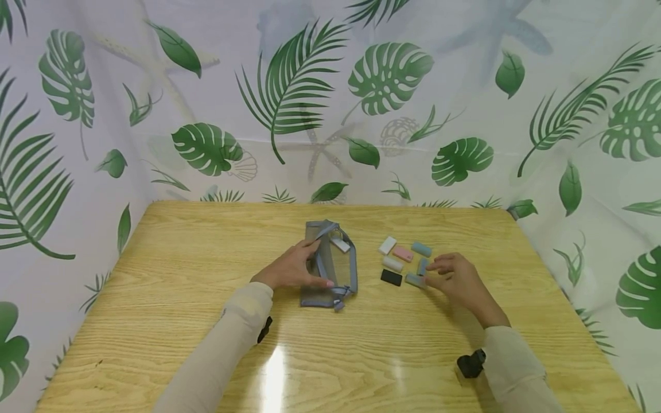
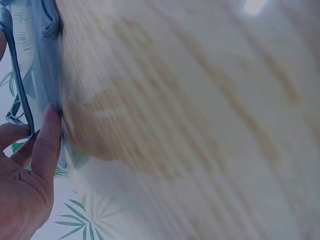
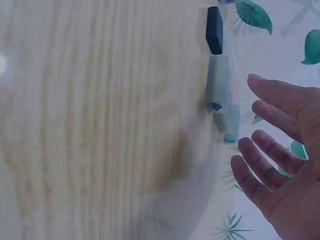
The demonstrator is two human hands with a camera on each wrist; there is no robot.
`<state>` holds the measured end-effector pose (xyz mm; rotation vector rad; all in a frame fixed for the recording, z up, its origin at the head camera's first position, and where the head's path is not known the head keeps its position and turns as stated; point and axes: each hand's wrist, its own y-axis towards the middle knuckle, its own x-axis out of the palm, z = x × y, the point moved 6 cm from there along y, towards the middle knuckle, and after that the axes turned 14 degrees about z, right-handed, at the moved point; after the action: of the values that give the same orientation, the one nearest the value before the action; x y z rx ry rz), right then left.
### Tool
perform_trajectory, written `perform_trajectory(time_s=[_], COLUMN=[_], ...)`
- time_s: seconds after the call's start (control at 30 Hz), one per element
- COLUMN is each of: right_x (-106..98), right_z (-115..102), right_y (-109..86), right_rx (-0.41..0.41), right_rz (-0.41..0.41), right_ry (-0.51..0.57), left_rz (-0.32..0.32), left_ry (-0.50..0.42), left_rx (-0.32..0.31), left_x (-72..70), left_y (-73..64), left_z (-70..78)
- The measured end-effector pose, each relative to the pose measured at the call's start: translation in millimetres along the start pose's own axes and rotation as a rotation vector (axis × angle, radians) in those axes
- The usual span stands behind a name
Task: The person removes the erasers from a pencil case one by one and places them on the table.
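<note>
A mesh pouch with grey-blue trim lies on the table, its mouth spread wide. My left hand holds the pouch's edge, fingers at the far side and thumb at the near side. A small white block shows at the pouch's opening. My right hand hovers with parted fingers beside a group of small oblong blocks. Nearest to it are a grey-blue block and a blue one. In the right wrist view, the spread fingers stand apart from the blocks.
The other blocks in the group are white, pink, cream, black and blue-green. They lie close together on the wooden table. A leaf-patterned cloth hangs behind and at both sides.
</note>
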<state>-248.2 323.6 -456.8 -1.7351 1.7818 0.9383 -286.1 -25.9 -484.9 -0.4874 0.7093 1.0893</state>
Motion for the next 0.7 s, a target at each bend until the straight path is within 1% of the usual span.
perform_trajectory(time_s=[0.23,0.4,0.57,0.7], right_x=[-1,1,8,16], right_z=[-8,-22,-37,-47], right_y=[9.0,17.4,24.4,30.7], right_rx=[-0.034,-0.082,-0.142,-0.160], right_rz=[0.044,0.068,0.090,0.099], right_ry=[0.000,0.005,0.012,0.041], left_rz=[0.001,0.001,-0.001,-0.002], left_ry=[0.005,0.028,0.029,0.031], left_rx=[0.009,0.012,0.008,0.008], left_x=[-0.7,-0.9,-0.3,-0.2], left_y=[0.2,0.3,0.3,0.6], left_z=[1.1,1.6,1.4,0.6])
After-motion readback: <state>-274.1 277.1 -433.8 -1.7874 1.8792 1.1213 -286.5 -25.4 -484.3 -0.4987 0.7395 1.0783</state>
